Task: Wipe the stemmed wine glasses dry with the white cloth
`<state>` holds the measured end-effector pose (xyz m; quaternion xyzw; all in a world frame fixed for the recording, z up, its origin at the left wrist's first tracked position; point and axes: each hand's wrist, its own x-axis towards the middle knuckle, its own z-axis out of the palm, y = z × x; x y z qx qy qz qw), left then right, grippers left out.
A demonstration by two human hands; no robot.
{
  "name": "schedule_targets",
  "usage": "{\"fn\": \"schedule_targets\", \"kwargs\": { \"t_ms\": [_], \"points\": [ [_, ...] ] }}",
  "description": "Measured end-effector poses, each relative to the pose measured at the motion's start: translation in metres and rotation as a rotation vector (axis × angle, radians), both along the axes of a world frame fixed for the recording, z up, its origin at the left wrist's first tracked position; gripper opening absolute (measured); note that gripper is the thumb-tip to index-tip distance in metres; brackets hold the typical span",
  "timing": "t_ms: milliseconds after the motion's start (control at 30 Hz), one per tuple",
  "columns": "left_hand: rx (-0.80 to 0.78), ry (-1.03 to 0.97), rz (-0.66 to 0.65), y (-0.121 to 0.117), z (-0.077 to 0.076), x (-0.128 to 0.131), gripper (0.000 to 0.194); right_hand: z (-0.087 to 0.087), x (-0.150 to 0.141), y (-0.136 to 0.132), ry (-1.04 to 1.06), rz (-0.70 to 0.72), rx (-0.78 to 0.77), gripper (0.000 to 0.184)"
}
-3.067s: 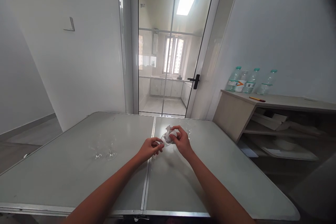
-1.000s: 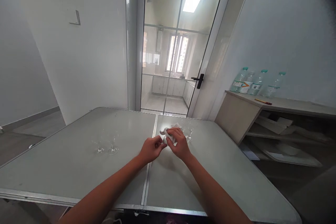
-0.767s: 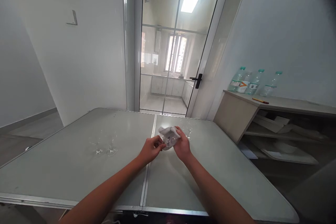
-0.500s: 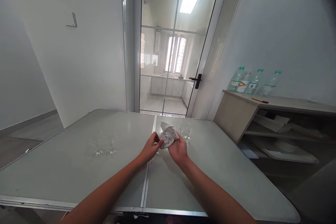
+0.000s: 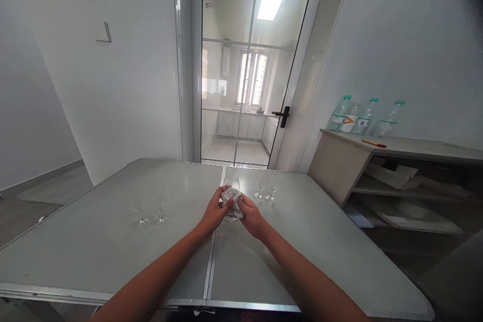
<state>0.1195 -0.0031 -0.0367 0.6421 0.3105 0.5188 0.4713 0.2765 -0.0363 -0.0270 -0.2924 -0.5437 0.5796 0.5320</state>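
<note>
Over the table's middle seam, a stemmed wine glass [image 5: 232,183] is held upright between my two hands. Its round foot shows below the fingers. My left hand [image 5: 216,210] is closed around the glass from the left, thumb across the front. From the right, my right hand [image 5: 250,213] grips a white cloth [image 5: 238,211], which is bunched around the lower bowl and stem. The cloth and fingers hide part of the stem. Whether the glass foot touches the table, I cannot tell.
Two stemmed glasses [image 5: 161,219] stand on the left half of the table [image 5: 94,241]. Two more glasses [image 5: 270,197] stand just beyond my right hand. At right, a wooden shelf unit [image 5: 339,153] carries several plastic bottles [image 5: 364,118] and an orange-yellow pen-like object [image 5: 373,144]. A glass door [image 5: 241,131] is behind.
The cloth, earlier spread over my right palm and around the glass, is now bunched lower. The glass bowl shows upright above it. My right hand has turned inward and closed.
</note>
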Motion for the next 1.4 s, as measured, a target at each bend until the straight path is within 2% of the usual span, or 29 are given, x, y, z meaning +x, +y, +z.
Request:
{"fn": "schedule_targets", "kwargs": {
  "t_ms": [100,167,267,367,467,533,733,800,933,1000,1067,1167,1233,1300,1400],
  "points": [
    [-0.036,-0.078,-0.004,-0.002,0.007,-0.003,0.053,-0.002,-0.006,-0.003,-0.079,0.064,0.030,0.039],
    [-0.097,-0.149,-0.050,-0.003,0.011,-0.004,0.052,-0.004,-0.012,-0.005,-0.107,0.054,0.032,0.034],
    [-0.157,-0.229,-0.140,-0.005,0.015,-0.004,0.060,-0.004,-0.016,-0.005,0.055,0.056,-0.085,0.032],
    [-0.158,-0.276,-0.108,-0.005,0.016,-0.004,0.065,-0.001,-0.013,-0.001,0.257,0.030,-0.189,0.034],
    [-0.150,-0.286,-0.089,-0.001,0.015,-0.004,0.070,0.004,-0.008,0.001,0.354,-0.101,-0.188,0.030],
    [-0.150,-0.281,-0.086,0.001,0.012,-0.004,0.069,0.006,-0.007,0.000,0.342,-0.132,-0.164,0.030],
    [-0.075,-0.242,-0.027,-0.003,0.004,-0.001,0.050,0.006,-0.015,-0.010,0.083,-0.001,-0.023,0.030],
    [-0.044,-0.252,-0.063,-0.007,0.004,0.000,0.048,0.007,-0.016,-0.011,0.043,-0.001,0.035,0.030],
    [-0.079,-0.261,-0.198,-0.014,0.007,0.001,0.058,0.008,-0.015,-0.010,0.024,0.007,0.078,0.038],
    [-0.121,-0.279,-0.197,-0.014,0.007,0.001,0.059,0.007,-0.012,-0.007,-0.035,-0.016,0.091,0.038],
    [-0.139,-0.290,-0.142,-0.012,0.007,0.002,0.059,0.004,-0.009,-0.005,-0.178,-0.102,0.140,0.032],
    [-0.106,-0.249,-0.066,-0.009,0.006,0.003,0.060,0.001,-0.005,-0.002,-0.498,-0.374,0.264,0.033],
    [-0.092,-0.234,-0.045,-0.007,0.006,0.002,0.060,0.000,-0.004,-0.002,-0.591,-0.466,0.292,0.033],
    [-0.104,-0.267,-0.059,-0.004,0.005,0.001,0.058,0.001,-0.005,-0.003,-0.477,-0.356,0.225,0.033],
    [-0.146,-0.368,-0.153,0.002,0.002,-0.001,0.059,0.005,-0.008,-0.004,-0.125,-0.118,0.003,0.038]
  ]
}}
